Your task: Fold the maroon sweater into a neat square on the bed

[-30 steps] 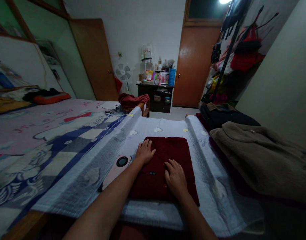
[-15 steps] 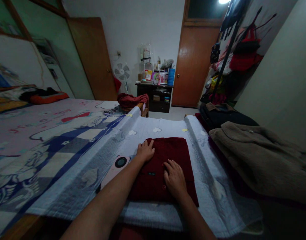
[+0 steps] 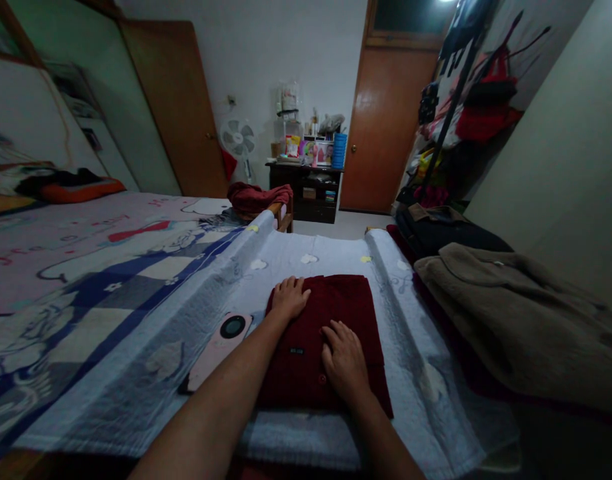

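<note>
A dark red buttoned garment, folded into a near rectangle, lies on a light blue patterned cloth. It has a small dark label on its front and a red button beside my right hand. My left hand rests flat near its far left corner, fingers a little apart. Over the right middle of the garment lies my right hand, palm down with its fingers loosely bent and spread. Neither hand grips anything. A pink phone with a round black camera area lies left of the garment, partly behind my left forearm.
The light blue cloth slopes up along both sides. To the right, a brown fleece garment and dark clothes are piled. A bed with a printed blanket stands left, with a red cloth at its far corner.
The view has shifted slightly, showing more of the phone. My left hand has slid a little toward the garment's left edge. My right hand stays in about the same place on it.
</note>
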